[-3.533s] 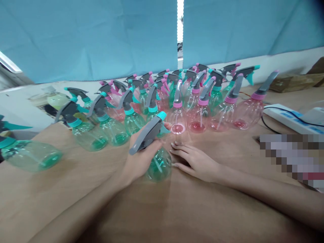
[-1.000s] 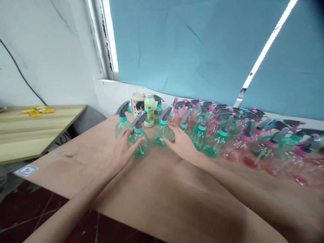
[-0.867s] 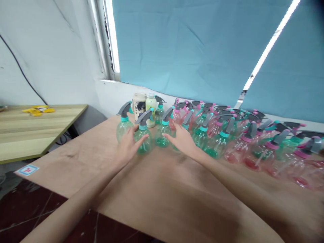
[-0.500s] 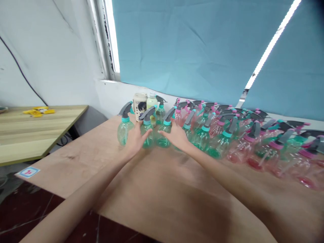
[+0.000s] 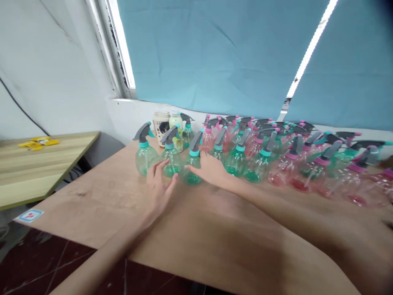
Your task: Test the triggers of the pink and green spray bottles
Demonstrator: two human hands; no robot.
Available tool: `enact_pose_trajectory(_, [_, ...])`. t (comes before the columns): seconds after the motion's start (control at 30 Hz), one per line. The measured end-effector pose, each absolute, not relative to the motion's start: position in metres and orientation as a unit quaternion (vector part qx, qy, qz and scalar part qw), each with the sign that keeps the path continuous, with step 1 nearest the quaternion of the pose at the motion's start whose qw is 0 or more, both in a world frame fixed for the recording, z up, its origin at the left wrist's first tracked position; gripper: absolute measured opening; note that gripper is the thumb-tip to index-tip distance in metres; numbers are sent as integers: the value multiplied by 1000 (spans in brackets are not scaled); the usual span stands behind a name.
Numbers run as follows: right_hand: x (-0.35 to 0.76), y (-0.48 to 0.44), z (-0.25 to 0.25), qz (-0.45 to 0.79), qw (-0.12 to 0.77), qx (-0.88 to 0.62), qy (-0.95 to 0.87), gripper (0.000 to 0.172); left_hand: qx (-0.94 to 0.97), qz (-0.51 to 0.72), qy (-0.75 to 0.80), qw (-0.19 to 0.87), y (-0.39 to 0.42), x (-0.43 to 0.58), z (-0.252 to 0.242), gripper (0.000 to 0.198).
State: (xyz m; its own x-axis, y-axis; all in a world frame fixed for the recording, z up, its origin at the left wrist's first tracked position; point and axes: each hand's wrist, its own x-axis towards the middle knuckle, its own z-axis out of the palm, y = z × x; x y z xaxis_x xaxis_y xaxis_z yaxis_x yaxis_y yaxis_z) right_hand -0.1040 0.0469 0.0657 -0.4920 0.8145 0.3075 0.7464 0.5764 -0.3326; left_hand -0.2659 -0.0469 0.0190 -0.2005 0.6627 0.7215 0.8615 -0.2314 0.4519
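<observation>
Green spray bottles with grey trigger heads and teal collars stand upright in a row on the wooden table. My left hand (image 5: 158, 189) is open, fingers and thumb spread, in front of the second green spray bottle (image 5: 170, 157) from the left. The leftmost green spray bottle (image 5: 144, 157) stands just beyond its fingertips. My right hand (image 5: 212, 169) is around the third green spray bottle (image 5: 193, 174), its thumb across the front and its fingers at the right side. The fingertips are partly hidden. Beside that hand stands another green spray bottle (image 5: 218, 152).
Many pink and green spray bottles (image 5: 284, 170) crowd the table's right side, along the wall. A printed paper cup (image 5: 161, 127) and a pale green drink bottle (image 5: 175, 119) stand behind the row. Yellow objects (image 5: 38, 143) lie on a side table (image 5: 70, 149) at left.
My left hand has drawn back toward me from the second spray bottle. My right hand stays at the third one, which now sits slightly nearer than its neighbours. The view has shifted right.
</observation>
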Motion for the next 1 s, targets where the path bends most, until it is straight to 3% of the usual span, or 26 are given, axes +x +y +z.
enact_pose_trajectory(0.27, [-46,-22,50,64,245,-357,-899,50,-634,-499,-568,-161,-63,-201,61,60])
enact_pose_trajectory(0.4, [-11,-42,43,74,267,-316,-907,45,-672,-494,-519,-189,-61,-154,75,58])
enact_pose_trajectory(0.53, [26,-47,39,84,279,-329,-898,47,-692,-508,-461,-224,-53,-111,68,38])
enact_pose_trajectory(0.67, [67,-38,37,94,294,-340,-888,47,-707,-499,-431,-257,-36,-71,59,33])
enact_pose_trajectory(0.93, [164,2,10,150,272,-345,-886,68,-729,-475,-428,-245,6,-20,66,24])
enact_pose_trajectory(1.0, [187,12,-3,151,261,-375,-876,62,-739,-458,-436,-231,11,-17,68,20])
